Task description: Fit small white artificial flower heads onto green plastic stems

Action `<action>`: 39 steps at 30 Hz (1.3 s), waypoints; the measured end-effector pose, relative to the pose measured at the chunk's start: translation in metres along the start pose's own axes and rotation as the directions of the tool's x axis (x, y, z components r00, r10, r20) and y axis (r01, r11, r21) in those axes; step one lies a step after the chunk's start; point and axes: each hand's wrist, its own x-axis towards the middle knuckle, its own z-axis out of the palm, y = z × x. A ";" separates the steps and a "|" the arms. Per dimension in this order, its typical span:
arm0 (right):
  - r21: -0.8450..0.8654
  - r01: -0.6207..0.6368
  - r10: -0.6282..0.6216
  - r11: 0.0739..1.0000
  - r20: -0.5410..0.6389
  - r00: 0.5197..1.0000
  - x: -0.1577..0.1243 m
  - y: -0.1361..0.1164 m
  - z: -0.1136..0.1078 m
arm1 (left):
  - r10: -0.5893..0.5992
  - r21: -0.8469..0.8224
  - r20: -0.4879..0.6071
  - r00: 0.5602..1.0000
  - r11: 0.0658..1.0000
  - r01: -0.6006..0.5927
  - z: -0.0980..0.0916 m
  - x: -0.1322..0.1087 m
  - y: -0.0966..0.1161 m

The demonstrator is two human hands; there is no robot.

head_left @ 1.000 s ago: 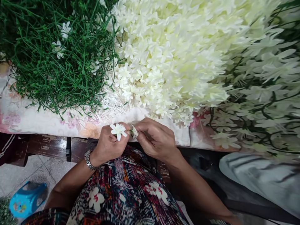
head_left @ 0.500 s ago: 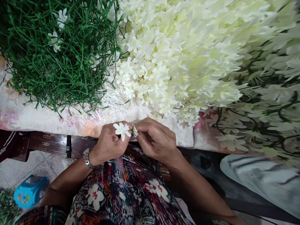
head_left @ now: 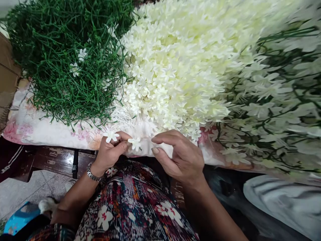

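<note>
Pinched between the fingers of my left hand (head_left: 111,152) is a small sprig with one white flower (head_left: 111,136) above the knuckles and another white flower (head_left: 135,144) at the fingertips. My right hand (head_left: 179,155) is just to the right, thumb and forefinger apart, with nothing between them. Both hands are at the front edge of the table cloth (head_left: 57,134). Beyond them lie a heap of green stems (head_left: 75,67) at the left and a large pile of cream-white blossoms (head_left: 175,67) in the middle.
Finished-looking white flower sprays with dark green stems (head_left: 271,110) lie at the right. A cardboard box (head_left: 8,73) stands at the far left. Below the table are a blue stool (head_left: 21,219) and a grey-white rounded thing (head_left: 283,201) at the lower right.
My right hand has let go of the sprig and moved right, its fingers spreading. The left hand has shifted slightly left with the flowers. The view has also shifted, showing the box.
</note>
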 end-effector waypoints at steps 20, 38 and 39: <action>-0.147 0.344 -0.288 0.927 0.306 0.907 0.027 -0.013 -0.004 | 0.045 0.173 0.097 0.994 0.983 -0.062 -0.003 -0.008 0.004; 0.055 0.096 -0.107 0.994 0.275 0.955 0.019 0.003 0.012 | 0.016 0.426 0.020 1.000 0.904 -0.023 0.005 -0.004 0.001; 0.058 0.086 -0.099 0.995 0.278 0.956 0.019 0.004 0.012 | 0.005 0.427 0.023 1.000 0.904 -0.014 0.004 -0.004 0.002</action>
